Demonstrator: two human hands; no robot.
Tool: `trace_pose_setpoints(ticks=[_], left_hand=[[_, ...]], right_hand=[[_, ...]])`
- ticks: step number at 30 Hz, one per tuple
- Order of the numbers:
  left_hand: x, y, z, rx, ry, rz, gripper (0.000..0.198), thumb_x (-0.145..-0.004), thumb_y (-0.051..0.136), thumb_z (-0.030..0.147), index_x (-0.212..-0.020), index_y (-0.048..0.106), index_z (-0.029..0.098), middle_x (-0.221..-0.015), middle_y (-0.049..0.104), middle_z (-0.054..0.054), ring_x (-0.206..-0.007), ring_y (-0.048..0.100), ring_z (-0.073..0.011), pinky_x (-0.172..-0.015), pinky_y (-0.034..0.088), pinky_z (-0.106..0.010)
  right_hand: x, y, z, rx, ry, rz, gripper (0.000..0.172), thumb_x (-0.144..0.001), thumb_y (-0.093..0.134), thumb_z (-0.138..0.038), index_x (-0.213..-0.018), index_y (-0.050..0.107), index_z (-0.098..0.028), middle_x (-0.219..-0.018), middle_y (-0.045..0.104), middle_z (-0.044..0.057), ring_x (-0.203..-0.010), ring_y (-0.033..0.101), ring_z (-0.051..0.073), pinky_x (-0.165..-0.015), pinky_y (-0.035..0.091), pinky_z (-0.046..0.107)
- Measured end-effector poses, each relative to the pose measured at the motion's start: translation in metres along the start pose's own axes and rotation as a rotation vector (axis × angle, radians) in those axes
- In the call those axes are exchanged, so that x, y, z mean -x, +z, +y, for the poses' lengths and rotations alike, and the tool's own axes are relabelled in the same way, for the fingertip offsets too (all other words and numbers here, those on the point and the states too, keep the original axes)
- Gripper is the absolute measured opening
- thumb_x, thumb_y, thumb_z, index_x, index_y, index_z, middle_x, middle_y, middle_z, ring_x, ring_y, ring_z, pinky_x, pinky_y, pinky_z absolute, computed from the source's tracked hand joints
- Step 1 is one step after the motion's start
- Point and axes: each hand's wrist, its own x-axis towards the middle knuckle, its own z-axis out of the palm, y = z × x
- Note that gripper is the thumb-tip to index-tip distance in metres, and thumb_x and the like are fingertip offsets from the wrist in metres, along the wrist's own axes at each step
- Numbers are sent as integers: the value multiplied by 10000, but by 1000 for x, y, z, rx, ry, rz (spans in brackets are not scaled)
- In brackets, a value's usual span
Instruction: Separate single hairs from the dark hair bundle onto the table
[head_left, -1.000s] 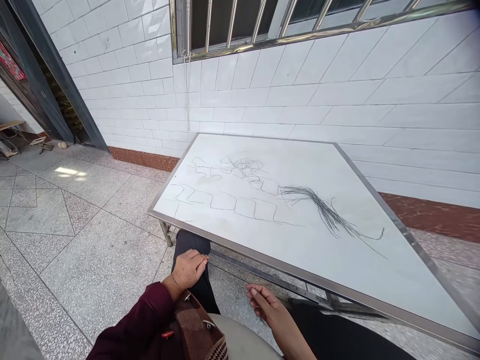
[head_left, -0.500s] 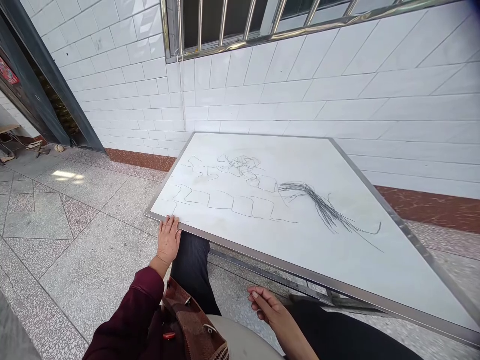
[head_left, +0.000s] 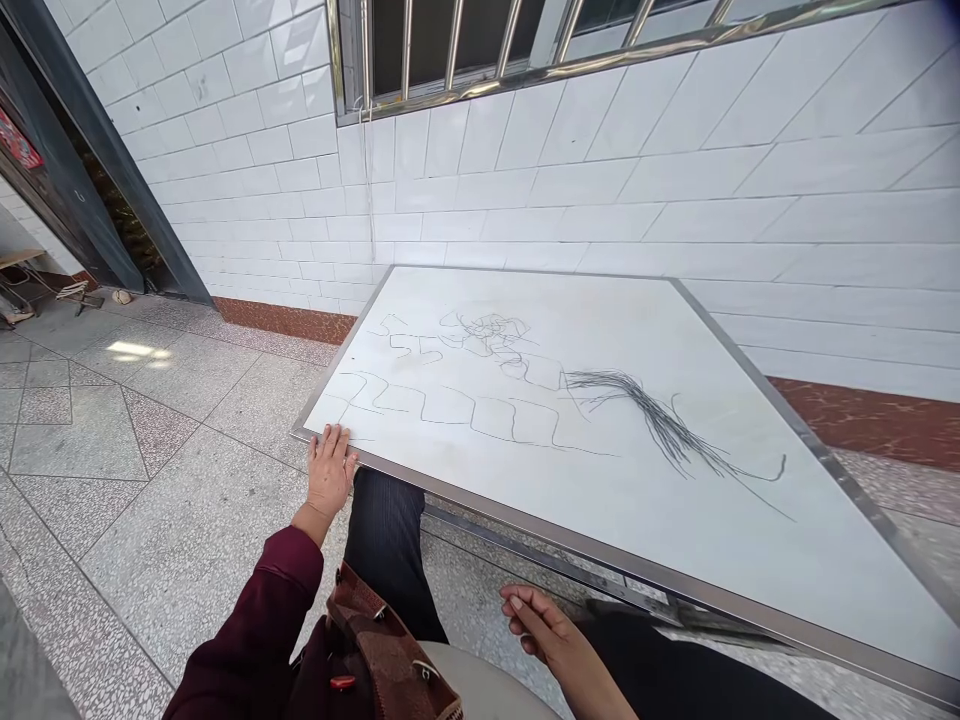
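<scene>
My left hand (head_left: 331,472) lies with its fingers flat over the near edge of a white table (head_left: 570,510) with a metal rim, close to its left corner. Above my lap, short of that edge, my right hand (head_left: 541,625) has its fingers curled and the thumb against the index finger. Anything it may pinch is too small to make out. On the tabletop are a bundle of thin dark wire-like strands (head_left: 637,400), a tangle of fine strands (head_left: 491,335) at the back, and several strands bent in zigzags (head_left: 472,415) nearer the left.
A white tiled wall (head_left: 585,200) with a barred window (head_left: 480,60) stands behind the table. A brown woven bag (head_left: 390,640) rests on my lap. Dark door frames (head_left: 97,150) are at the far left, over a speckled stone floor (head_left: 202,500).
My left hand has slid slightly left along the table edge. My right hand keeps its curled shape. The view has shifted a little, and the strands appear slightly further right.
</scene>
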Motion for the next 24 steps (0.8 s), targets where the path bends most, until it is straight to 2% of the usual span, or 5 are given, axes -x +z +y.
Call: trace_pose_setpoints(ticks=[6, 10, 13, 18, 24], left_hand=[[18, -8, 14, 207, 93, 120, 419, -988, 328, 246, -1371, 468, 151, -1376, 526, -169, -1290, 464, -279, -1059, 355, -517], [46, 3, 52, 306, 342, -69, 360, -973, 387, 275, -1268, 577, 194, -1131, 683, -102, -1012, 624, -195, -925, 475, -380], [56, 17, 74, 323, 492, -189, 273, -937, 496, 343, -1121, 670, 239, -1059, 712, -49, -959, 638, -161, -958, 455, -358], [44, 25, 80, 348, 607, -272, 224, -921, 532, 311, -1029, 706, 219, -1062, 714, -62, -1008, 626, -192, -1057, 372, -445], [8, 40, 73, 270, 690, -342, 298, -934, 500, 335, -1138, 676, 209, -1133, 708, -84, -1045, 650, -234, -914, 496, -417]], right_hand=[[-3, -2, 6, 29, 30, -3, 339, -659, 646, -500, -849, 629, -220, -759, 626, 35, -701, 560, 194, -586, 435, 279], [-6, -1, 8, 63, 31, -34, 347, -668, 630, -513, -855, 638, -221, -785, 633, 39, -715, 578, 197, -609, 449, 285], [-8, -2, 11, 74, 28, -56, 344, -672, 625, -514, -850, 645, -221, -789, 635, 36, -718, 585, 191, -615, 453, 282], [-14, -5, 23, 40, -13, -65, 323, -663, 609, -483, -833, 625, -208, -749, 619, 16, -666, 567, 157, -560, 413, 254], [-23, -29, 11, 57, -230, 11, 276, -748, 562, -471, -839, 590, -212, -733, 608, 1, -612, 562, 141, -529, 413, 251]])
